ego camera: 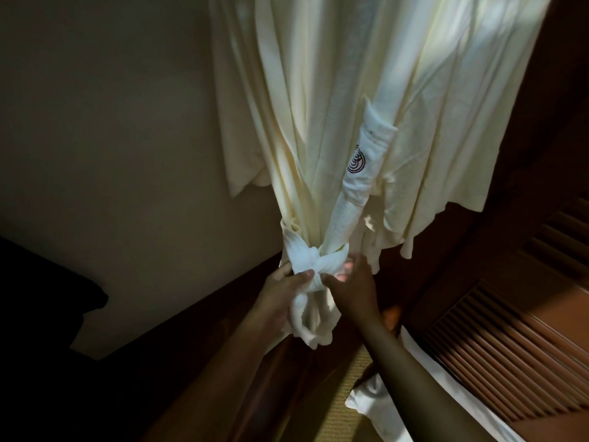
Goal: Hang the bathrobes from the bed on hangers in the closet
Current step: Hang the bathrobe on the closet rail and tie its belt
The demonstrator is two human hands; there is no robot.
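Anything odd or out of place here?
Two things. The hanging bathrobe is cinched into a tight bunch by its belt knot, which the left hand and right hand grip. White cloth lies crumpled, seemingly on the floor, lower right.

The floor [334,419] shows only as a narrow wedge at the bottom of the view, covered with yellowish woven matting of fine, even texture. A dark wooden skirting [223,362] runs along its left side, where it meets the pale wall. At the lower right a white cloth [366,398] lies rumpled on the matting, with one corner spread flat on the weave (whether it is a robe or a sheet cannot be told). Its far edge runs along the foot of the louvred wooden door [510,346], just beside it.
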